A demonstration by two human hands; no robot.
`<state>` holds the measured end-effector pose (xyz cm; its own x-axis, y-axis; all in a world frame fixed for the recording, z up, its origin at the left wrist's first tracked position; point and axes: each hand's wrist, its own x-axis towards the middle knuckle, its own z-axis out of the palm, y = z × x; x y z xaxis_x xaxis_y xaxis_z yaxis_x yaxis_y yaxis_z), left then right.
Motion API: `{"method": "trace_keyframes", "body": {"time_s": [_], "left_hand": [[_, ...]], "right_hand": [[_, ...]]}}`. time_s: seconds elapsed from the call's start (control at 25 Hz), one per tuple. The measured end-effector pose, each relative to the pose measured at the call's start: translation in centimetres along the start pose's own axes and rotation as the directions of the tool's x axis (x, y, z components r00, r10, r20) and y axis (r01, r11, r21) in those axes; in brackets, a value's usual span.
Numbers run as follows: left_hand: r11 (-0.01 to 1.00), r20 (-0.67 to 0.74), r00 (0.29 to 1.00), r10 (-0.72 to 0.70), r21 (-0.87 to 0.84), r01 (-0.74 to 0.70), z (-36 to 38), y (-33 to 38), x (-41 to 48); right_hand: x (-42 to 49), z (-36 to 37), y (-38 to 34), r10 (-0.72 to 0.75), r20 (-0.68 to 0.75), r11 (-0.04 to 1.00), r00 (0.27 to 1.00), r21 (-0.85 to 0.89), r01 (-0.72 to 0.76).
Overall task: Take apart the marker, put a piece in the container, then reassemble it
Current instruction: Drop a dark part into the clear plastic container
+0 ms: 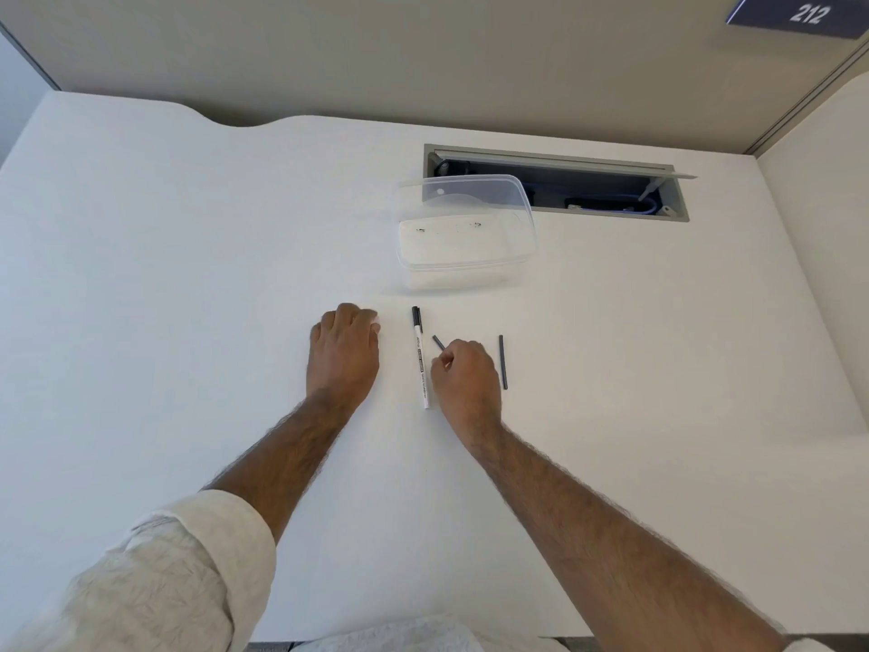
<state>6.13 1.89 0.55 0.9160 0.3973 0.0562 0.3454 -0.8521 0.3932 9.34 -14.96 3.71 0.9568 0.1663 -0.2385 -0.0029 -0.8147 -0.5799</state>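
A white marker barrel [422, 364] with a black tip end lies on the white desk, pointing away from me. My right hand [465, 376] rests just right of it, fingers curled on a short dark piece [438, 342] that sticks out past the fingertips. A long dark rod [503, 362] lies on the desk to the right of that hand. My left hand [345, 348] sits knuckles-up left of the marker, fingers curled, with something white partly showing at its fingertips. The clear plastic container [465, 270] stands beyond the marker, its lid [470, 192] propped up behind it.
An open cable slot [606, 190] with wires is set into the desk [188, 275] behind the container. A grey partition wall runs along the back, with a sign reading 212 [806, 14] at the top right. A second desk surface adjoins at the right.
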Motion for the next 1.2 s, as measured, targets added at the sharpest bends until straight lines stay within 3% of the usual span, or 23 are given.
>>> {"method": "trace_keyframes", "body": {"time_s": [0.08, 0.24, 0.44, 0.68, 0.8, 0.96, 1.2], "left_hand": [[0.997, 0.050, 0.998, 0.035, 0.072, -0.038, 0.7, -1.0, 0.3], [0.983, 0.167, 0.986, 0.006, 0.177, -0.036, 1.8, -1.8, 0.6], [0.979, 0.164, 0.986, -0.001, 0.202, -0.033, 2.2, -1.9, 0.6], [0.981, 0.178, 0.984, -0.010, 0.193, -0.025, 2.3, -2.1, 0.4], [0.981, 0.175, 0.985, -0.014, 0.195, -0.021, 2.3, -2.0, 0.5], [0.981, 0.166, 0.986, -0.003, 0.190, -0.029, 2.4, -2.0, 0.5], [0.981, 0.164, 0.986, -0.004, 0.194, -0.028, 2.3, -2.0, 0.5]], "right_hand": [[0.9, -0.7, 0.4, -0.028, -0.045, 0.995, 0.999, -0.101, 0.023], [2.2, -1.5, 0.6, -0.049, 0.038, 0.964, 0.998, -0.258, 0.057], [2.8, -1.0, -0.1, -0.047, 0.066, 0.937, 0.997, -0.342, 0.067], [3.0, -1.1, -0.9, -0.041, 0.048, 0.945, 0.998, -0.322, 0.055], [3.7, -2.7, -2.4, -0.148, -0.015, 0.949, 0.989, -0.283, 0.137], [8.2, -6.3, -4.8, -0.379, -0.123, 0.895, 0.917, -0.299, 0.330], [17.3, -8.2, -6.4, -0.511, 0.069, 0.738, 0.857, -0.477, 0.478]]}}
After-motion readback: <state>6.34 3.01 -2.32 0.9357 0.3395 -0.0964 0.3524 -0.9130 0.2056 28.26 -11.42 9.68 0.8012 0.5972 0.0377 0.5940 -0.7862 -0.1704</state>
